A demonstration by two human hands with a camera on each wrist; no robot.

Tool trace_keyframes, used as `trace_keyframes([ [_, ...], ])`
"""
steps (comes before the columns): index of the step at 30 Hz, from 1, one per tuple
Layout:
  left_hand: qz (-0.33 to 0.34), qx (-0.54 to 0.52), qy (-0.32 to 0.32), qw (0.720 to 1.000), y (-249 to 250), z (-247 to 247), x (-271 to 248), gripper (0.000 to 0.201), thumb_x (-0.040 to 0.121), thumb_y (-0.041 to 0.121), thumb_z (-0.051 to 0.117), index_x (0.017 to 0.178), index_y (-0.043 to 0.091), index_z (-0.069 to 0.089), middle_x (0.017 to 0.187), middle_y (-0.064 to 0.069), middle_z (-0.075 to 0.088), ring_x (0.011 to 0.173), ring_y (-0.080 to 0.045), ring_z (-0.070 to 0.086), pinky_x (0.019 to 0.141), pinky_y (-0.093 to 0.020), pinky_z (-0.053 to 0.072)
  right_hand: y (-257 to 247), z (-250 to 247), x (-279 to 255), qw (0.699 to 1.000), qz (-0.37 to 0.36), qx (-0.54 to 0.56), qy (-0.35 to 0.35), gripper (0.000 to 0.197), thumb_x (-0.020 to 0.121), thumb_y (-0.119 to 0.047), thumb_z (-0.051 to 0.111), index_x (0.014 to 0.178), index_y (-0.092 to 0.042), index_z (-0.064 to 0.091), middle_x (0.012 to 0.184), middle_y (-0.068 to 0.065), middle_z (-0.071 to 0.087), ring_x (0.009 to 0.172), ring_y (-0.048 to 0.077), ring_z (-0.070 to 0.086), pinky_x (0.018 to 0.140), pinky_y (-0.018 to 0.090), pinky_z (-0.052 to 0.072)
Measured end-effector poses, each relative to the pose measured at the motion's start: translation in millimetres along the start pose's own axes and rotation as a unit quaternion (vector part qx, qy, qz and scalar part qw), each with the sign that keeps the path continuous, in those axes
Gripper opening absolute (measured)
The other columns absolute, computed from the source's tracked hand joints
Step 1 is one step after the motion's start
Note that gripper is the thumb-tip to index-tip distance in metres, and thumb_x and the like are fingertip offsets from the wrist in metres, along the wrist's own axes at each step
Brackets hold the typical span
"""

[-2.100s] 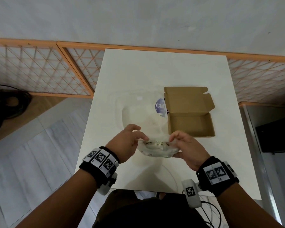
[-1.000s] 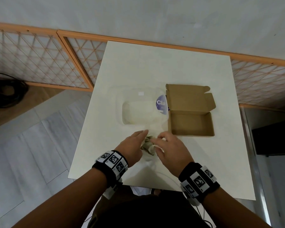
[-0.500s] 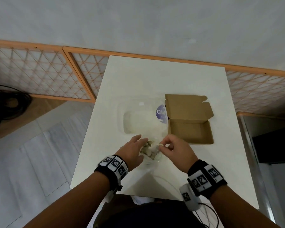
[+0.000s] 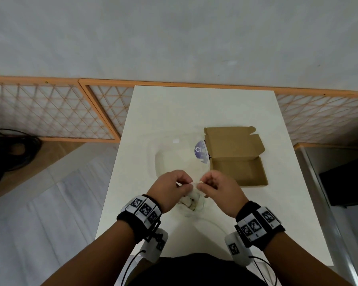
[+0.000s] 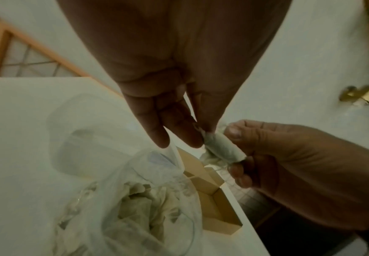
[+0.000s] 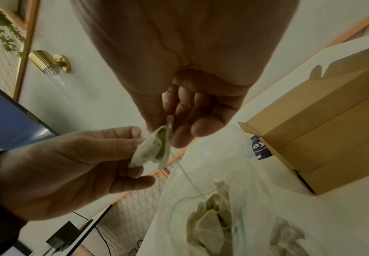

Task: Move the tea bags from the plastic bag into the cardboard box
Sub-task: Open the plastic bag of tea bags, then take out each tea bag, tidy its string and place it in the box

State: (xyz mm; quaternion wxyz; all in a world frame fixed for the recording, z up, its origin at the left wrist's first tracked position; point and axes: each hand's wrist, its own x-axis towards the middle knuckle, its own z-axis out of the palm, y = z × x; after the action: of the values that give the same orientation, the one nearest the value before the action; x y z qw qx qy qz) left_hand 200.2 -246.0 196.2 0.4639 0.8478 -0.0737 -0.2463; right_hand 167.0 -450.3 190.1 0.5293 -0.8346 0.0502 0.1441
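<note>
One pale tea bag is held in the air between both hands, above the table's near edge. My left hand pinches one end of it and my right hand pinches the other. Its thin string trails down into the clear plastic bag, which lies open under the hands with several more tea bags inside. The brown cardboard box stands open just right of the hands, lid flipped back, inside bare.
A clear plastic container with a blue label sits left of the box. The white table is backed by orange lattice screens. Black cables lie on the floor at left; a dark cabinet stands at right.
Both hands have risen off the plastic bag and come together, now holding a single tea bag between them with its string trailing back into the bag.
</note>
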Motion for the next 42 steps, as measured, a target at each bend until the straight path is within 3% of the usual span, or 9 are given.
trace_keyframes([
  [5,-0.033,-0.058,0.013,0.998,-6,-10,1,0.009,0.093,0.008,0.069,0.09,0.016,0.07,0.084,0.002,0.075,0.074,-0.018,0.077,0.07,-0.019,0.054,1,-4,0,0.999,0.003,0.031,0.016,0.006,0.099,-0.019,0.07,0.094,-0.016,0.067,0.085,0.004,0.074,0.074,0.015,0.072,0.069,0.028,0.061],
  [9,-0.059,-0.174,0.002,0.983,-3,-11,0,0.007,0.095,0.014,0.072,0.101,0.013,0.072,0.102,-0.012,0.077,0.085,-0.025,0.078,0.084,-0.032,0.061,-1,-9,-2,0.998,0.006,0.055,0.012,0.006,0.099,-0.016,0.069,0.096,-0.012,0.066,0.086,0.009,0.073,0.07,0.006,0.066,0.065,0.02,0.055],
  [13,-0.038,-0.151,-0.026,0.987,3,-5,3,0.021,0.089,0.032,0.082,0.1,0.017,0.074,0.099,-0.003,0.078,0.079,-0.012,0.072,0.077,-0.026,0.059,-7,-13,-1,0.997,-0.001,0.072,0.003,0.005,0.1,-0.014,0.068,0.097,-0.01,0.065,0.087,0.009,0.074,0.07,0.007,0.066,0.065,0.021,0.056],
  [22,-0.014,-0.246,0.023,0.969,15,-17,6,0.01,0.089,0.019,0.078,0.086,0.012,0.07,0.086,-0.015,0.076,0.083,-0.027,0.073,0.091,-0.054,0.061,-7,-24,-1,0.997,-0.023,0.075,0.006,0.006,0.1,-0.018,0.068,0.096,-0.015,0.069,0.088,0.008,0.074,0.075,0.015,0.067,0.067,0.026,0.059],
  [26,-0.018,-0.276,0.055,0.959,17,-32,5,0.005,0.097,0.003,0.068,0.102,0.0,0.07,0.087,-0.017,0.077,0.078,-0.025,0.073,0.085,-0.041,0.063,-3,-30,-2,0.996,-0.018,0.079,0.022,0.004,0.101,-0.02,0.067,0.103,-0.022,0.069,0.091,0.008,0.074,0.088,0.031,0.07,0.074,0.036,0.062],
  [29,-0.033,-0.306,0.06,0.95,22,-43,1,0.026,0.099,0.004,0.066,0.124,0.009,0.066,0.094,-0.025,0.073,0.08,-0.024,0.074,0.081,-0.028,0.063,0,-37,-4,0.998,-0.042,0.036,0.031,0.013,0.104,-0.021,0.061,0.111,-0.032,0.064,0.089,0.01,0.07,0.086,0.03,0.067,0.077,0.044,0.06],
  [34,-0.022,-0.324,0.052,0.944,30,-45,-4,0.04,0.098,0.004,0.068,0.134,0.02,0.061,0.102,-0.006,0.067,0.088,-0.017,0.075,0.084,-0.031,0.063,-11,-36,-5,0.991,-0.114,-0.013,0.066,0.022,0.105,-0.013,0.058,0.105,-0.03,0.072,0.094,-0.015,0.071,0.083,0.011,0.067,0.072,0.025,0.058],
  [38,0.01,-0.292,0.053,0.955,39,-38,-5,0.027,0.097,0.009,0.07,0.123,0.019,0.069,0.097,-0.015,0.069,0.096,-0.033,0.075,0.093,-0.039,0.062,-34,-32,-3,0.991,-0.126,-0.006,0.048,0.019,0.103,-0.041,0.058,0.103,-0.03,0.073,0.095,-0.013,0.072,0.084,0.015,0.068,0.075,0.042,0.062],
  [42,0.049,-0.248,0.06,0.966,51,-35,-7,0.031,0.088,0.026,0.072,0.118,0.033,0.069,0.104,-0.023,0.068,0.096,-0.04,0.073,0.096,-0.046,0.059,-57,-31,-2,0.989,-0.141,0.021,0.04,0.034,0.093,-0.058,0.063,0.097,-0.026,0.074,0.078,-0.007,0.069,0.069,0.012,0.062,0.063,0.032,0.053],
])
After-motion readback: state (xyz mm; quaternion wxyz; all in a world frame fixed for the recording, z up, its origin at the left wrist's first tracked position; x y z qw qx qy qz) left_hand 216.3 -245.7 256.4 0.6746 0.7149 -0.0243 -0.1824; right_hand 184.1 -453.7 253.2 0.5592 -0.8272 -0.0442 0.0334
